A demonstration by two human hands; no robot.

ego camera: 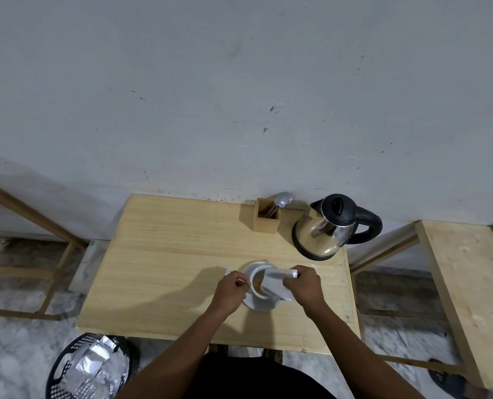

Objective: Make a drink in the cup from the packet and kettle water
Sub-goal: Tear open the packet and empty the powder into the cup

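The right hand [304,286] tips the gripped packet [277,282] into the cup [257,286] at the desk's [167,254] near edge, the left hand [229,290] pinching a torn strip; next comes lifting the kettle [326,228], far right.

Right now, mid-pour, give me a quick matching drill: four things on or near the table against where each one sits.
Things:
1. packet
2. kettle
3. spoon
4. black basket

Places:
A. on the floor, by the table's near left corner
B. far right of the table, by the wall
C. tilted over the cup, held in the right hand
D. standing in the wooden holder

Pairs: 1-C, 2-B, 3-D, 4-A
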